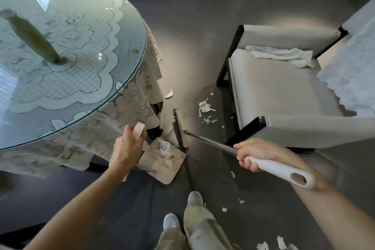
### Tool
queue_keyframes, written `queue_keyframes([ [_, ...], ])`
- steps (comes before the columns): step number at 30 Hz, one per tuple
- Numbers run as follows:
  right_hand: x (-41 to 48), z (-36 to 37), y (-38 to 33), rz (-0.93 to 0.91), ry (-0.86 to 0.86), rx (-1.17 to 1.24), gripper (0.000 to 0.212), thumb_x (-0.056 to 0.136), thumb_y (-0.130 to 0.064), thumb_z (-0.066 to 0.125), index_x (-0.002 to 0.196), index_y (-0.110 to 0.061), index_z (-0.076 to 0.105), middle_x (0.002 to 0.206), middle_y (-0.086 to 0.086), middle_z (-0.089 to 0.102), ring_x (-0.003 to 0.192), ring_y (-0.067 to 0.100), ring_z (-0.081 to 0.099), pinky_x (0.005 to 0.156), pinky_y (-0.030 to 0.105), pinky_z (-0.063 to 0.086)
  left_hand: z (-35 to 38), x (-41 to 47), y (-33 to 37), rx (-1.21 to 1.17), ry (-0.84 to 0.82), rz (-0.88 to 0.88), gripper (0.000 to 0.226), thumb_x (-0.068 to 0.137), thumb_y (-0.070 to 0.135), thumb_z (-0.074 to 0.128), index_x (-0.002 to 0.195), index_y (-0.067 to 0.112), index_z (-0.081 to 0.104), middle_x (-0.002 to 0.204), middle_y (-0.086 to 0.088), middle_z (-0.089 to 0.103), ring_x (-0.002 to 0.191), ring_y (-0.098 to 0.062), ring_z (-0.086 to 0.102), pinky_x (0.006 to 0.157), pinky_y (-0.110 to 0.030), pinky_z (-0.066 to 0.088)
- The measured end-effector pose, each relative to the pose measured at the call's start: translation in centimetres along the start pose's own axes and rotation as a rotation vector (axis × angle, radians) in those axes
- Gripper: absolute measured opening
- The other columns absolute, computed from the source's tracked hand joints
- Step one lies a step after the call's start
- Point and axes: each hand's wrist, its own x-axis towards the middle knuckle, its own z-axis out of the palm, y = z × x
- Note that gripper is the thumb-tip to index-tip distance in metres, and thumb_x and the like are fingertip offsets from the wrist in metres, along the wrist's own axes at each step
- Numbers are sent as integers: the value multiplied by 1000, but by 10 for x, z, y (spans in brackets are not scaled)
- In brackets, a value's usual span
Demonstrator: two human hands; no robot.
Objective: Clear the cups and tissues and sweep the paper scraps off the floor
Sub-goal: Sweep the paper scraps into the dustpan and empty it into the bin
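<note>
Worktop (85, 115), round, glass over lace, upper left; broom (213, 144), long axis from right-hand (254, 154) grip clamped on its white handle down-left to head beside dustpan (162, 165), upright handle clamped in left hand (126, 147); paper scraps (205, 107) on floor beyond.

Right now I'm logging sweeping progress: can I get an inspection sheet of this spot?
Surface: grey floor, scraps still scattered.
Job's things: dustpan holds a crumpled tissue; broom head beside it; paper scraps near the armchair, more by the feet.
Clutter: white cloth on the armchair seat.
Grippers: left hand grips the dustpan handle; right hand grips the broom handle.
Cables: nothing seen.
Surroundings: round glass-topped table with lace cloth, green bottle on it.
</note>
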Motion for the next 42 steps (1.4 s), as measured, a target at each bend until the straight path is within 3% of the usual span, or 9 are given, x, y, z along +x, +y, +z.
queue_keyframes([
  [7, 22, -25, -12, -115, 164, 59, 39, 86, 9, 44, 118, -12, 52, 64, 10, 44, 30, 9, 41, 31, 14, 32, 0, 9, 15, 78, -118, 161, 21, 93, 41, 50, 96, 21, 44, 82, -5, 57, 70, -22, 57, 57, -37, 46],
  [10, 39, -30, -22, -172, 264, -39, 33, 81, 9, 45, 110, -2, 55, 64, 10, 45, 37, 12, 43, 36, 18, 34, -6, 18, 14, 57, -75, 223, 15, 92, 37, 53, 88, 26, 43, 73, -1, 57, 62, -13, 53, 49, -29, 39],
  [14, 64, -35, -37, -204, 346, -141, 21, 83, 3, 47, 101, -5, 51, 71, 13, 52, 52, 18, 49, 46, 25, 43, -8, 33, 15, -4, -9, 163, 16, 91, 39, 53, 91, 25, 45, 70, -5, 58, 61, -22, 57, 51, -42, 52],
  [17, 84, -39, -45, -212, 408, -281, 24, 84, 0, 47, 107, -2, 54, 78, 17, 57, 62, 26, 55, 59, 35, 50, -2, 41, 22, -18, 11, 159, 18, 91, 41, 52, 89, 26, 43, 71, -5, 58, 60, -19, 55, 48, -35, 44],
  [22, 118, -34, -55, -150, 531, -574, 16, 91, -6, 47, 105, -4, 55, 76, 6, 52, 61, 20, 55, 55, 29, 47, 12, 54, 32, -30, -10, 171, 20, 91, 42, 51, 83, 27, 39, 65, -3, 54, 58, -17, 51, 45, -29, 36],
  [27, 158, -36, -54, -68, 542, -631, 33, 94, -9, 48, 126, -2, 50, 117, 16, 58, 99, 29, 61, 79, 34, 52, 26, 79, 32, -2, -32, 186, 21, 91, 42, 49, 87, 24, 38, 65, -2, 55, 57, -20, 54, 45, -35, 41],
  [32, 143, -11, -44, 6, 334, -437, 41, 85, -2, 51, 126, -2, 49, 91, 20, 64, 72, 29, 61, 71, 40, 55, 38, 91, 50, 2, -58, 185, 20, 91, 49, 44, 92, 31, 36, 69, 4, 53, 59, -13, 53, 43, -27, 35],
  [37, 107, 12, -46, 33, 295, -43, 54, 86, 6, 48, 137, -12, 44, 68, 11, 52, 44, 14, 47, 38, 21, 39, 48, 100, 77, 24, -87, 211, 19, 94, 47, 42, 96, 31, 32, 68, 13, 41, 58, -6, 42, 51, -29, 34],
  [42, 77, 13, -55, -52, 310, 18, 58, 84, 8, 47, 139, -11, 42, 65, 12, 52, 39, 11, 45, 37, 20, 37, 46, 106, 83, 26, -126, 154, 30, 94, 48, 41, 113, 25, 37, 85, 3, 47, 74, -20, 49, 65, -35, 42],
])
